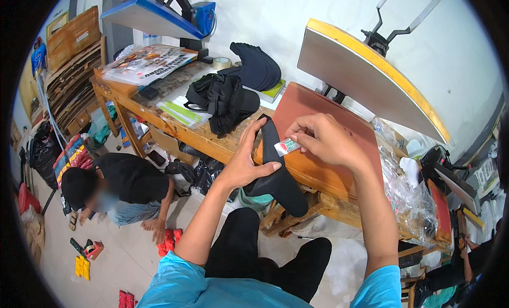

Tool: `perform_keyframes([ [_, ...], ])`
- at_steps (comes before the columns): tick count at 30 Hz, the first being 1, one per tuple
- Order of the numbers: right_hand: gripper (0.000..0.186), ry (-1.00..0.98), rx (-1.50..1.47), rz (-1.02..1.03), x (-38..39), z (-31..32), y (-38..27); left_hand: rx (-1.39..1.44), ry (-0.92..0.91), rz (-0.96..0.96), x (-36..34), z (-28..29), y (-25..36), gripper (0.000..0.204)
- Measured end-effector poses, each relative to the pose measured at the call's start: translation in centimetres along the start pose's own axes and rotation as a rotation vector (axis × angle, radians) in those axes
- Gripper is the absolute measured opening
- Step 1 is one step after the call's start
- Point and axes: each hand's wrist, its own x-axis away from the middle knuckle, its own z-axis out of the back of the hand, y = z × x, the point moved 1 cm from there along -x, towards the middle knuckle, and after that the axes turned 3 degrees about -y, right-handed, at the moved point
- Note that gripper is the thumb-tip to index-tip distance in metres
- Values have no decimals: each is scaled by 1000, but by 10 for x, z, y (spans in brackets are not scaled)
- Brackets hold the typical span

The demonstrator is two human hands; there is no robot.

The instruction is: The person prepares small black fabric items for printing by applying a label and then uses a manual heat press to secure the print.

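My left hand point(246, 158) holds a curved black visor-like piece point(273, 175) above the front edge of the wooden bench, its thumb laid across the near side and fingers behind the far end. Between the thumb and fingers of my right hand point(331, 141) is a small white label point(287, 147) with a red and green print, held right beside the black piece. Whether the label touches it I cannot tell. Behind my hands lies the red-brown lower pad point(313, 109) of a heat press, with its yellow-edged upper plate point(371, 77) raised over it.
Black caps point(225, 104) and a stack of dark curved pieces point(257, 67) lie on the wooden bench point(183, 135), near a tape roll point(221, 63). A blue press point(154, 16) stands at far left. A person point(127, 181) crouches on the left; crumpled plastic point(405, 202) lies right.
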Motion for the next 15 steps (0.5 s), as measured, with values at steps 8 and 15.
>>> perform_keyframes([
  [8,13,212,-114,-106,-14,-18,0,-40,-11,-18,-2,0,-3,116],
  [15,17,584,-73,-148,-6,-51,14,-22,-3,-33,-2,-1,-3,116],
])
